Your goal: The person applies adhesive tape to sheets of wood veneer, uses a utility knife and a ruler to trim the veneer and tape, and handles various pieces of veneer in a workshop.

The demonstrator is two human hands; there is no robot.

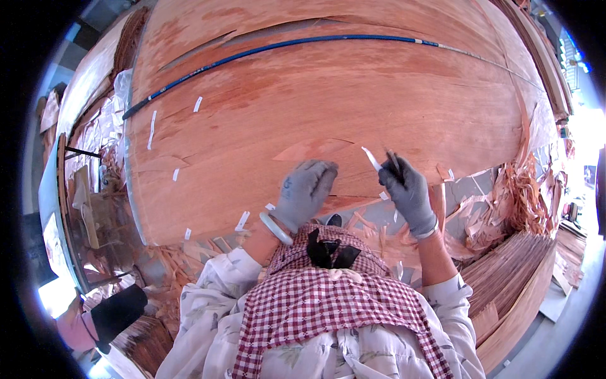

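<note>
Veneer (252,126) bears a rod (315,40) across its far side; by its near edge, our right hand (405,192) pinches tape (371,158); whether our left hand (306,189) grips, we cannot tell.

Head cam only: left fisheye on wearer's head, upright, facing down and forward. Close in: checked apron (322,300) fills bottom centre, left hand (305,191) and right hand (409,196) sit mid-frame, wood sheet (265,120) runs beyond. Very wide; blue pole (303,41) bows, side rims go black.
</note>
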